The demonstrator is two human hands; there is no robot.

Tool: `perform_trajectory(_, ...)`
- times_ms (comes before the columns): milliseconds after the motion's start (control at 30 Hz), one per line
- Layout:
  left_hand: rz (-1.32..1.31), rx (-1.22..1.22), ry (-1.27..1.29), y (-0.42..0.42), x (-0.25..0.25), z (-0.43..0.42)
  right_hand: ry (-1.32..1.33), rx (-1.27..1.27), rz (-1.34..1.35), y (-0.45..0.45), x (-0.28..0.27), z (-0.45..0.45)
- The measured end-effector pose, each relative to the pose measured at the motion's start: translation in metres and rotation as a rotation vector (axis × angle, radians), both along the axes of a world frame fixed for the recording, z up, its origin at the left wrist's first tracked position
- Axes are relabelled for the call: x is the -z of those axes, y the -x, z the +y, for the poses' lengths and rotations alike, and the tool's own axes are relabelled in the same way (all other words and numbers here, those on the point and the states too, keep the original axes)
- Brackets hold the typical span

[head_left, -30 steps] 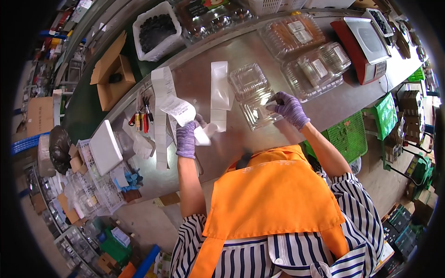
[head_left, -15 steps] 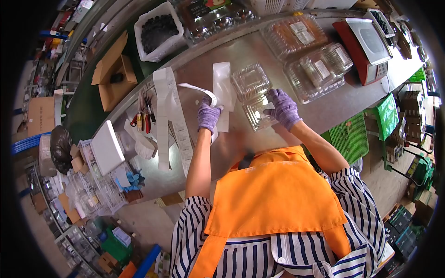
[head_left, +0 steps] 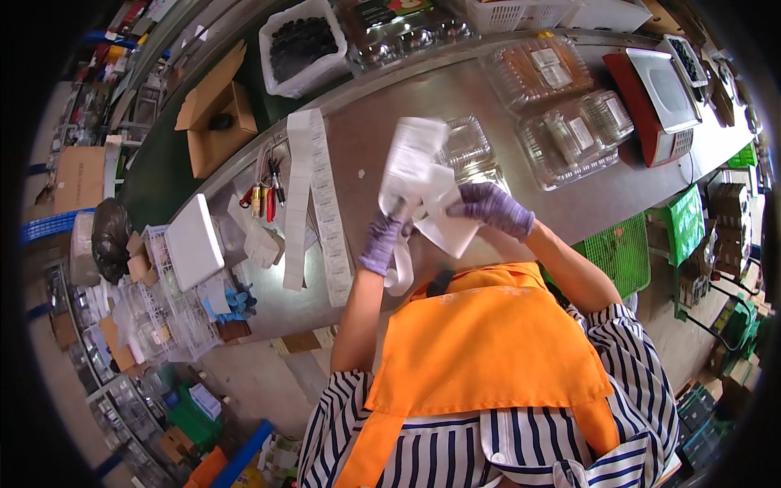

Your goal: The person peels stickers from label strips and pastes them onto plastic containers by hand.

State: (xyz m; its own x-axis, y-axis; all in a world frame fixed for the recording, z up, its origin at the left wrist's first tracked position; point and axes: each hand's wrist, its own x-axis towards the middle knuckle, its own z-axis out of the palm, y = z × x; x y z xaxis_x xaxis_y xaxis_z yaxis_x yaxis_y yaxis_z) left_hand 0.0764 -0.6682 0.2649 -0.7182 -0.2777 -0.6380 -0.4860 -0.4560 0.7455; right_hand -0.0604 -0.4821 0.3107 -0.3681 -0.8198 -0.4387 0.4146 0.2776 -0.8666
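Observation:
Both hands wear purple gloves over the metal table. My left hand [head_left: 386,237] is closed on a white label strip [head_left: 416,154], which rises from it and is blurred by motion. Part of the strip loops below that hand. My right hand [head_left: 498,210] pinches the right side of the white paper [head_left: 447,218] hanging between the hands. Behind the paper lies a clear plastic clamshell [head_left: 468,150], partly hidden. Left of my hands, two long label strips [head_left: 327,211] lie flat on the table.
Filled clear boxes [head_left: 541,71] and a red scale [head_left: 657,102] stand at the back right. Tools [head_left: 264,199] lie at the left by a white lid [head_left: 195,242]. A tub of dark fruit [head_left: 303,50] and an open carton [head_left: 220,134] stand beyond the table edge.
My left hand has moved right with the label strip. My right hand has left the clamshell and taken hold of the white paper. The wide strip beside the clamshell has been lifted off the table.

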Motion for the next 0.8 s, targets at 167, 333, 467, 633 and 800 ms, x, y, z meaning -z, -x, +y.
perform_trajectory(167,0.219,-0.062,-0.074,0.022,-0.004,0.003,-0.229,-0.518,0.570,-0.012,-0.001,0.014)
perform_trajectory(333,0.294,-0.093,0.060,0.021,-0.028,0.024,0.097,-0.232,0.020,-0.009,-0.004,0.022)
perform_trajectory(467,0.296,-0.048,0.068,0.014,-0.041,0.027,-0.005,0.211,-0.045,-0.006,-0.002,0.009)
perform_trajectory(633,-0.105,-0.150,-0.178,0.016,-0.029,0.016,0.072,-0.019,0.300,-0.008,-0.002,0.010)
perform_trajectory(800,-0.198,-0.122,-0.053,0.025,-0.034,0.024,0.045,-0.051,0.492,-0.014,0.008,0.008)
